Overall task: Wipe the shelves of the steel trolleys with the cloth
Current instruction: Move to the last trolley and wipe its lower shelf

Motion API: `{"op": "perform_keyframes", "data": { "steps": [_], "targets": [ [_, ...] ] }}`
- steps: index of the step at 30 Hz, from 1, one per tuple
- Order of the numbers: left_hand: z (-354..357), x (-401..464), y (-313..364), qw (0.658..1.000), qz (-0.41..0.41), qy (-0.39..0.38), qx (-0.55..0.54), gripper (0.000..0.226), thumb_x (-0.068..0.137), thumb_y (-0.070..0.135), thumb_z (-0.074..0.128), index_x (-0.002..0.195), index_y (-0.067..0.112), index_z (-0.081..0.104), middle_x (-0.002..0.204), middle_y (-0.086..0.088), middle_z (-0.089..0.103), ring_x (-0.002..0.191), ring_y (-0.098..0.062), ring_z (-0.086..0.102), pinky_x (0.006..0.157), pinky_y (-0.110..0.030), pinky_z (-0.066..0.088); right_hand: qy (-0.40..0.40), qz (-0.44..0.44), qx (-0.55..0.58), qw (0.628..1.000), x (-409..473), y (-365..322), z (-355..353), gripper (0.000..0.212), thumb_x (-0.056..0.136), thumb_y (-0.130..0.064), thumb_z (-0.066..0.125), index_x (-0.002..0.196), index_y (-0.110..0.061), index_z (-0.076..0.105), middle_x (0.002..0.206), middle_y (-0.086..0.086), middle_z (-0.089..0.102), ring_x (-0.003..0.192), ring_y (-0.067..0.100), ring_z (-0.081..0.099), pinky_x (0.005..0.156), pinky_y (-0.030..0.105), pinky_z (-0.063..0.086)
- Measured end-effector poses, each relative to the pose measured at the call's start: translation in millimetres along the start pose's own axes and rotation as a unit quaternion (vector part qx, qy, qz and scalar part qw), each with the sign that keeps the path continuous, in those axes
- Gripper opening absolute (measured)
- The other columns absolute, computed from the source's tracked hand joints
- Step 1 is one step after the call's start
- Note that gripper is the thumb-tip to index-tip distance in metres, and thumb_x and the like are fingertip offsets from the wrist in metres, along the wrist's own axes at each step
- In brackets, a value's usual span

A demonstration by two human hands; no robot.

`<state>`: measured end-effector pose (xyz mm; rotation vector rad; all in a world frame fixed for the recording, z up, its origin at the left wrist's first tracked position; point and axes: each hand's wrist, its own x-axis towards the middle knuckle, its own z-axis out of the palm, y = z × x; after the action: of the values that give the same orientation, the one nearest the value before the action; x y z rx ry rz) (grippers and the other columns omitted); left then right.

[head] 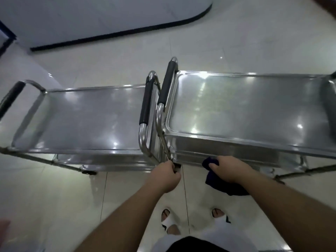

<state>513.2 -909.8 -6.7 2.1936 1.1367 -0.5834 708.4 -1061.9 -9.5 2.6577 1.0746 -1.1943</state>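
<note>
On a pale tiled floor (112,188), two steel trolleys are standing end to end. The right trolley (245,110) is being steadied by the left hand (168,176), curled round its near corner post, while a dark blue cloth (221,179) is being gripped by the right hand (228,169) against a lower shelf edge. Judged so, lower-shelf wiping is under way; next, the cloth is to be swept along that shelf.

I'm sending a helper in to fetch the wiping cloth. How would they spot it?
Find the two steel trolleys; take the right trolley. At its near side, below the top shelf, the right hand grips the cloth. It is the only dark, soft thing among shiny metal.
</note>
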Motion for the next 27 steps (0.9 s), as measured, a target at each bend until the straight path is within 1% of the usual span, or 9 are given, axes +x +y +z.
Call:
{"op": "perform_keyframes", "data": {
  "steps": [4, 8, 11, 13, 16, 19, 22, 26, 27],
  "targets": [
    [0, 27, -13, 0.998, 0.033, -0.031, 0.039, 0.045, 0.094, 0.042, 0.051, 0.133, 0.019, 0.056, 0.122, -0.005, 0.064, 0.103, -0.025, 0.061, 0.091, -0.044, 0.056, -0.011, 0.048, 0.05, 0.998, 3, -3, 18, 0.049, 0.106, -0.052, 0.041, 0.138, -0.017, 0.054, 0.127, 0.009, 0.064, 0.1, 0.024, 0.059, 0.082, 0.035, 0.045],
    [10, 50, -16, 0.994, 0.055, -0.053, 0.079, 0.054, 0.095, 0.043, 0.05, 0.143, 0.019, 0.052, 0.138, -0.006, 0.06, 0.119, -0.028, 0.06, 0.097, -0.043, 0.053, 0.0, 0.068, 0.071, 0.995, 16, 13, 27, 0.05, 0.105, -0.052, 0.042, 0.142, -0.021, 0.054, 0.124, 0.006, 0.067, 0.1, 0.023, 0.061, 0.08, 0.034, 0.046],
    [22, 62, -14, 0.993, 0.051, -0.054, 0.087, 0.056, 0.094, 0.043, 0.051, 0.145, 0.02, 0.052, 0.142, -0.005, 0.06, 0.124, -0.026, 0.06, 0.099, -0.041, 0.052, 0.0, 0.059, 0.084, 0.995, 33, 27, 31, 0.05, 0.105, -0.052, 0.042, 0.142, -0.02, 0.054, 0.124, 0.007, 0.067, 0.104, 0.025, 0.063, 0.079, 0.034, 0.044],
    [32, 70, -11, 0.994, 0.038, -0.049, 0.087, 0.056, 0.094, 0.044, 0.052, 0.145, 0.023, 0.052, 0.141, -0.003, 0.061, 0.123, -0.025, 0.061, 0.098, -0.039, 0.052, -0.008, 0.043, 0.087, 0.995, 48, 35, 36, 0.047, 0.105, -0.051, 0.042, 0.135, -0.018, 0.058, 0.117, 0.007, 0.068, 0.099, 0.025, 0.062, 0.078, 0.033, 0.045],
    [56, 85, -8, 0.996, 0.001, -0.039, 0.074, 0.055, 0.095, 0.046, 0.054, 0.145, 0.023, 0.053, 0.141, -0.003, 0.061, 0.124, -0.025, 0.06, 0.098, -0.038, 0.051, -0.029, 0.014, 0.082, 0.996, 71, 49, 49, 0.04, 0.107, -0.051, 0.04, 0.114, -0.017, 0.061, 0.095, 0.001, 0.062, 0.084, 0.017, 0.058, 0.071, 0.033, 0.044],
    [93, 101, -7, 0.997, -0.032, -0.045, 0.061, 0.053, 0.097, 0.044, 0.055, 0.145, 0.022, 0.053, 0.142, -0.004, 0.059, 0.125, -0.025, 0.059, 0.1, -0.037, 0.049, -0.043, -0.007, 0.065, 0.997, 95, 66, 67, 0.039, 0.107, -0.05, 0.04, 0.1, -0.018, 0.06, 0.092, 0.002, 0.064, 0.083, 0.018, 0.06, 0.072, 0.033, 0.046],
    [139, 116, -7, 0.994, -0.034, -0.073, 0.068, 0.053, 0.099, 0.042, 0.055, 0.148, 0.02, 0.051, 0.144, -0.005, 0.057, 0.126, -0.025, 0.058, 0.102, -0.037, 0.049, -0.055, -0.016, 0.032, 0.998, 117, 87, 89, 0.04, 0.107, -0.048, 0.04, 0.1, -0.016, 0.061, 0.09, 0.002, 0.063, 0.085, 0.02, 0.061, 0.074, 0.034, 0.047],
    [190, 149, -13, 0.993, -0.015, -0.092, 0.066, 0.053, 0.1, 0.042, 0.055, 0.148, 0.02, 0.05, 0.143, -0.007, 0.057, 0.126, -0.027, 0.057, 0.102, -0.039, 0.049, -0.072, -0.005, 0.021, 0.997, 152, 113, 124, 0.04, 0.108, -0.048, 0.038, 0.103, -0.014, 0.058, 0.087, 0.003, 0.059, 0.083, 0.022, 0.058, 0.069, 0.034, 0.042],
    [201, 162, -16, 0.994, -0.012, -0.093, 0.064, 0.053, 0.1, 0.043, 0.055, 0.148, 0.02, 0.05, 0.143, -0.007, 0.057, 0.126, -0.028, 0.057, 0.102, -0.039, 0.049, -0.079, 0.0, 0.017, 0.997, 163, 118, 134, 0.04, 0.109, -0.049, 0.036, 0.106, -0.014, 0.056, 0.089, 0.003, 0.057, 0.084, 0.022, 0.057, 0.07, 0.034, 0.042]
  ]
}}
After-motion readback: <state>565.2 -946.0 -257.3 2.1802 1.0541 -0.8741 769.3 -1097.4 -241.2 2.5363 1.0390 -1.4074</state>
